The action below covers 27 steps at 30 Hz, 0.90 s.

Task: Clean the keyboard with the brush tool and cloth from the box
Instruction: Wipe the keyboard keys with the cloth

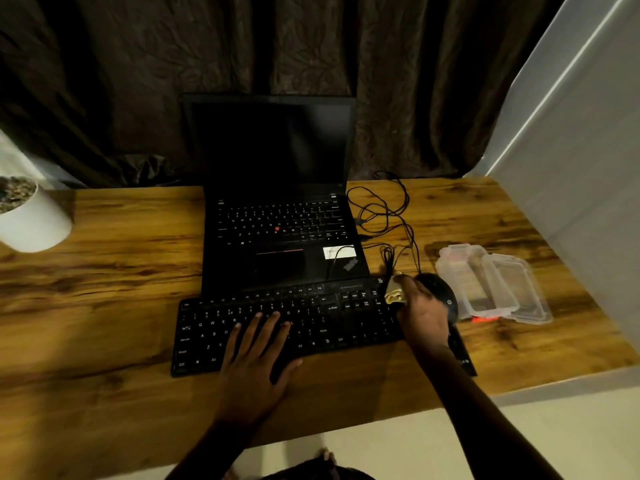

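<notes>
My left hand lies flat on the black keyboard, fingers straight and spread, the fingertips resting on the letter rows and the heel of the palm over the near edge. My right hand is over the keyboard's right end, its fingers curled round a small yellowish cloth, which it bunches and presses against the far right corner of the keys.

The keyboard sits across the near part of the wooden desk, its far edge touching the front of an open black laptop whose screen is dark. Just beyond my right knuckles is a black mouse, and thin black cables loop over the desk between it and the laptop's right side.

To the right of the mouse stands the clear plastic box, its lid open and lying beside it. A small orange piece shows at the box's near edge; it may be part of the brush tool, but it is too small and dim for me to tell.

A white pot filled with pebbles stands at the desk's far left, and a dark patterned curtain hangs behind everything.
</notes>
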{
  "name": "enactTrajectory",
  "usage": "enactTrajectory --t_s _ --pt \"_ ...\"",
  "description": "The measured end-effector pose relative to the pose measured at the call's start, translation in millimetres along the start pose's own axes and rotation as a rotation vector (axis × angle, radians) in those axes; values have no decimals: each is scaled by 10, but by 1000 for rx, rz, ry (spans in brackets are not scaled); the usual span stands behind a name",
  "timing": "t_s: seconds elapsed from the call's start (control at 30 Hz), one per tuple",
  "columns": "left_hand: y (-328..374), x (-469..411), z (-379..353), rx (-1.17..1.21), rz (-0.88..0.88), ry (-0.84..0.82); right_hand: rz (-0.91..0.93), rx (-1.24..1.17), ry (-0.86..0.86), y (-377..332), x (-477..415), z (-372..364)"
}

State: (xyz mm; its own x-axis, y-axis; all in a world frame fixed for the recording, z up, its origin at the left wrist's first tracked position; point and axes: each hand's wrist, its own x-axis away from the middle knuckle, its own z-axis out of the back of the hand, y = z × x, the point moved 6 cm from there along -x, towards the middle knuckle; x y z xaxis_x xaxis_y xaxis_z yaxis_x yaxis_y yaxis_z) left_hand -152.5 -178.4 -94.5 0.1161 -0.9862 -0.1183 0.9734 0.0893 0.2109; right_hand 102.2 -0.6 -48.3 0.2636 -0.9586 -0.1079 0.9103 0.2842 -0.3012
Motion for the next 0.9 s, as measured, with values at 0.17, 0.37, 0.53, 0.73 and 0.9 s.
enactTrajectory --t_s 0.17,0.37,0.53,0.73,0.9 --pt "-3 -3 -1 -1 -16 0 100 -13 -89 -356 77 -144" --pt "1 -3 20 -9 -16 2 120 5 -1 -177 27 -71" --pt "-23 11 -32 -27 3 -27 -9 -30 -38 -213 -5 -71" --pt "3 6 10 -15 1 12 131 12 -185 -429 37 -180" --pt "-3 -4 -3 -4 -13 11 31 60 -86 -65 -5 -27"
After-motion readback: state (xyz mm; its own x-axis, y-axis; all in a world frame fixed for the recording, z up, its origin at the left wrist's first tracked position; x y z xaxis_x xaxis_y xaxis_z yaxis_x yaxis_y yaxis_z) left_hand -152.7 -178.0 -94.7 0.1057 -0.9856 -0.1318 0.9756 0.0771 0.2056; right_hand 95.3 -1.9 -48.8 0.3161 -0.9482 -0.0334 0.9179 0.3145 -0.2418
